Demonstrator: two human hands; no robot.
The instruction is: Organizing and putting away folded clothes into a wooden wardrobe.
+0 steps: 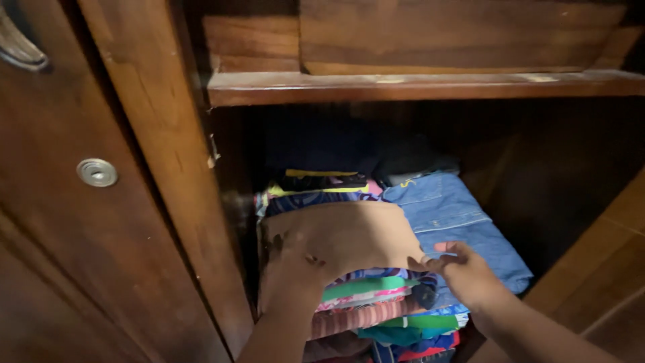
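While both hands are resting on a pile of folded clothes, a brown cloth point(349, 232) is lying on top of it inside a wooden wardrobe point(168, 134).

The left hand point(292, 272) is lying flat, fingers spread, on the near left part of the brown cloth, at about seven o'clock from its middle, pressing down without clasping anything. The right hand point(460, 269) is sitting at about four o'clock from the cloth's middle, thumb and fingers pinching its near right edge. The stack point(376, 306) of striped and coloured clothes is sitting right under the cloth. Folded blue jeans point(457, 215) are lying just beside the cloth at three o'clock, touching the right hand. A shelf point(416, 86) is running across at twelve o'clock, and a round metal lock point(97, 173) is showing on the door at nine o'clock.
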